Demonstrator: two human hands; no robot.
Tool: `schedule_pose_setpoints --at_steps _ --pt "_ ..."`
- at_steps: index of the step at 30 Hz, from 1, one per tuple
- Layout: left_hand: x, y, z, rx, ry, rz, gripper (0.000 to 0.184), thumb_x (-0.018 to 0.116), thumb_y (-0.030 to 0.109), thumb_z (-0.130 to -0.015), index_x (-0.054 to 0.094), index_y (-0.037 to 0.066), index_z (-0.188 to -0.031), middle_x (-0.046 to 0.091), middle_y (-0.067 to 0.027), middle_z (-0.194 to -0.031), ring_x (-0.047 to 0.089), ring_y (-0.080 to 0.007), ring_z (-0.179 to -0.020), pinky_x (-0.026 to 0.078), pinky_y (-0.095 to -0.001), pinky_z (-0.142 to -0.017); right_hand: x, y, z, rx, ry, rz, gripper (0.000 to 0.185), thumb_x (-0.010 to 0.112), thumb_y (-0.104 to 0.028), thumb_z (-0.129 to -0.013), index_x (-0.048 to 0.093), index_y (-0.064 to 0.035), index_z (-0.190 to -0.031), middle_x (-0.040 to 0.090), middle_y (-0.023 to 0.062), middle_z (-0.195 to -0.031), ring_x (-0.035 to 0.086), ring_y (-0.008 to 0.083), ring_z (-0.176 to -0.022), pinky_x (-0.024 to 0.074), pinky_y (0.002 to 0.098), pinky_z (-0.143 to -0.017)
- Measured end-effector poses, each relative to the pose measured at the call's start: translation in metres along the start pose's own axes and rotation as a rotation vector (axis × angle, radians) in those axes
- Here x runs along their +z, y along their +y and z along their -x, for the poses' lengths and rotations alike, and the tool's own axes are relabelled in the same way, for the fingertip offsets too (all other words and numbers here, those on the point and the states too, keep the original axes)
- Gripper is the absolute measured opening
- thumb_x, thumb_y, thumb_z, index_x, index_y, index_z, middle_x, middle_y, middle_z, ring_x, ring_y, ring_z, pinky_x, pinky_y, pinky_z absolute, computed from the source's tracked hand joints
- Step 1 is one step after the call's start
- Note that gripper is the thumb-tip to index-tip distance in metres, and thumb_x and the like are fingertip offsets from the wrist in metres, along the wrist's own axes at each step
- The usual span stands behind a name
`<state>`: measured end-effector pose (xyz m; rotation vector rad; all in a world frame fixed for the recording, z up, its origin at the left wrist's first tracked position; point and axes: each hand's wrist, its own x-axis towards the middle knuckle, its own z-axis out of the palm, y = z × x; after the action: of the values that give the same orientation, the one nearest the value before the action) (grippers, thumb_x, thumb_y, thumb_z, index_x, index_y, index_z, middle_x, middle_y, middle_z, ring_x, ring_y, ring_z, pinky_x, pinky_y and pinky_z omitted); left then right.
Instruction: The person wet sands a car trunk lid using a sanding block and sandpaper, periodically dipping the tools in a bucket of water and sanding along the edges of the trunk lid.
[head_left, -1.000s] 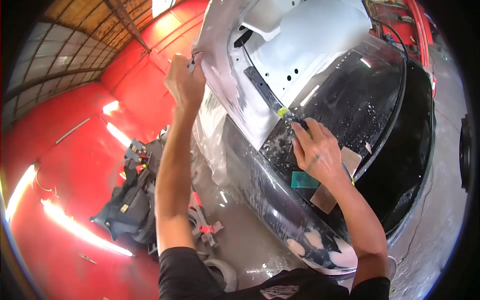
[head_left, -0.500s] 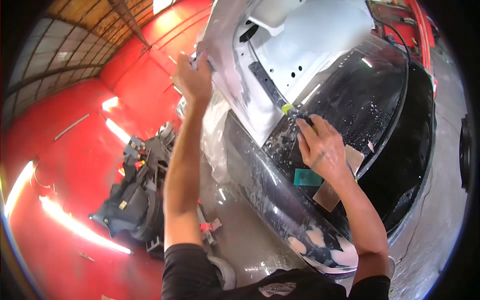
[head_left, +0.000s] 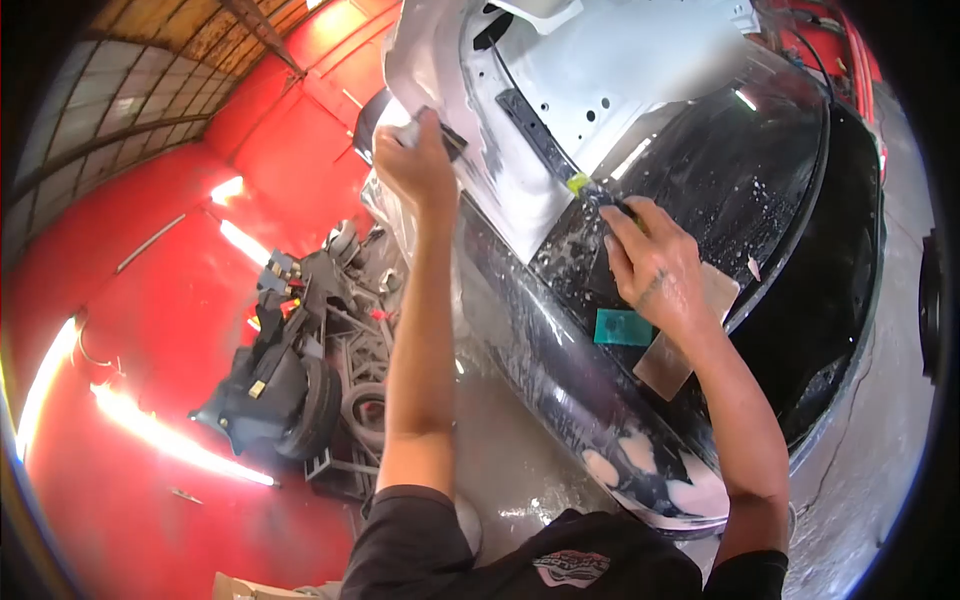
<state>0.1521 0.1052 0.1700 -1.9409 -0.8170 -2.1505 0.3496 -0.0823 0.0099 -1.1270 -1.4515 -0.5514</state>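
Note:
My left hand (head_left: pixel 415 170) is raised beside the pale, sanded car pillar (head_left: pixel 440 110). Its fingers are closed around a small flat piece with a dark edge (head_left: pixel 454 143), whose kind I cannot make out. Over the black glass (head_left: pixel 710 200), my right hand (head_left: pixel 658 262) grips a slim dark tool with a yellow-green end (head_left: pixel 578 184), pointing toward the pillar base. Below that hand lie a teal rectangular piece (head_left: pixel 621 327) and a brownish flat plate (head_left: pixel 665 366). The forearm partly covers a pale plate (head_left: pixel 720 290).
White specks and smears mark the glass and the dark body panel (head_left: pixel 540 350), which has pale filler patches (head_left: pixel 637 452) at its lower end. Removed car parts (head_left: pixel 265 390) are piled against the red wall (head_left: pixel 110 300) at left. The wet floor (head_left: pixel 515 490) runs between.
The view has shifted. My left hand sits farther right and slightly lower, with the flat piece now showing. My right hand has moved slightly right, and more of its tool is visible.

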Motion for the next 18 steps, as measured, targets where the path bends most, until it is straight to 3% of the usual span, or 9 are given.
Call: schedule_pose_setpoints --at_steps 2,3,7,8,10,12,16,17,18 --pt "-0.006 -0.007 0.039 0.052 0.039 -0.141 0.039 0.086 0.024 -0.087 0.059 -0.002 -0.077 0.064 -0.0103 -0.073 0.061 -0.0171 -0.071 0.05 -0.039 -0.064 -0.002 0.001 -0.001 0.014 0.003 -0.022 0.033 0.074 -0.003 -0.084 0.07 -0.0024 -0.117 0.064 0.0164 -0.102 0.07 0.0362 -0.089 0.0603 0.0448 -0.076" --pt "-0.003 0.0 0.042 -0.037 0.081 -0.11 0.038 0.086 0.025 -0.085 0.061 -0.003 -0.081 0.064 -0.01 -0.072 0.06 -0.0182 -0.069 0.049 -0.0398 -0.063 -0.004 0.002 -0.002 0.0 -0.007 0.006 0.033 0.074 -0.003 -0.085 0.07 -0.0024 -0.118 0.064 0.0165 -0.102 0.07 0.0363 -0.089 0.0603 0.0447 -0.076" --pt "0.003 0.0 -0.026 0.178 0.01 -0.179 0.035 0.082 0.018 -0.089 0.054 0.001 -0.078 0.055 -0.0084 -0.067 0.05 -0.0176 -0.064 0.042 -0.043 -0.059 -0.003 0.0 0.0 -0.036 -0.027 0.045 0.035 0.073 -0.003 -0.085 0.069 -0.0022 -0.119 0.062 0.0168 -0.1 0.069 0.0359 -0.089 0.0601 0.0444 -0.076" --pt "0.004 0.036 -0.038 0.055 -0.029 -0.132 0.037 0.081 0.016 -0.091 0.051 0.002 -0.075 0.05 -0.0078 -0.066 0.047 -0.0178 -0.063 0.041 -0.0426 -0.059 -0.002 0.002 -0.002 -0.043 -0.012 0.044 0.035 0.073 -0.003 -0.085 0.068 -0.0021 -0.119 0.062 0.0168 -0.1 0.069 0.0356 -0.088 0.06 0.0442 -0.075" --pt "0.002 0.017 -0.029 0.153 0.056 -0.19 0.04 0.083 0.021 -0.09 0.051 0.002 -0.075 0.052 -0.0087 -0.066 0.048 -0.0185 -0.064 0.042 -0.0436 -0.06 -0.004 -0.003 0.0 0.041 -0.096 0.016 0.033 0.074 -0.003 -0.087 0.071 -0.0019 -0.121 0.066 0.0191 -0.112 0.071 0.0383 -0.097 0.0612 0.0463 -0.083" --pt "-0.001 0.011 0.01 -0.103 0.042 -0.162 0.044 0.084 0.027 -0.088 0.052 0.001 -0.075 0.055 -0.0105 -0.067 0.052 -0.0191 -0.064 0.044 -0.0448 -0.063 -0.007 -0.003 -0.003 0.065 -0.112 0.001 0.033 0.074 -0.003 -0.089 0.073 -0.0017 -0.122 0.067 0.0205 -0.118 0.072 0.0398 -0.101 0.0617 0.0475 -0.086" --pt "-0.005 0.008 0.004 0.125 -0.018 -0.334 0.044 0.084 0.028 -0.088 0.052 0.001 -0.076 0.059 -0.0124 -0.068 0.06 -0.0214 -0.065 0.046 -0.0452 -0.063 -0.005 -0.001 0.001 0.021 -0.068 0.009 0.034 0.074 -0.003 -0.087 0.071 -0.0014 -0.121 0.065 0.0196 -0.112 0.071 0.0383 -0.097 0.0611 0.0464 -0.082" --pt "0.001 0.001 -0.026 0.158 -0.019 -0.148 0.041 0.084 0.024 -0.088 0.051 0.001 -0.076 0.056 -0.0129 -0.066 0.056 -0.0221 -0.062 0.044 -0.045 -0.061 -0.003 0.0 -0.001 -0.007 -0.046 0.021 0.034 0.074 -0.004 -0.086 0.071 -0.0015 -0.12 0.064 0.0177 -0.107 0.07 0.0364 -0.092 0.0608 0.0448 -0.079" --pt "0.001 0.02 -0.053 0.235 -0.047 -0.28 0.039 0.084 0.02 -0.088 0.052 0.001 -0.077 0.056 -0.0122 -0.066 0.051 -0.0193 -0.06 0.044 -0.0414 -0.06 -0.002 0.002 -0.003 -0.035 -0.023 0.037 0.035 0.074 -0.004 -0.084 0.07 -0.0016 -0.118 0.062 0.0158 -0.101 0.069 0.0344 -0.088 0.0605 0.0432 -0.076"
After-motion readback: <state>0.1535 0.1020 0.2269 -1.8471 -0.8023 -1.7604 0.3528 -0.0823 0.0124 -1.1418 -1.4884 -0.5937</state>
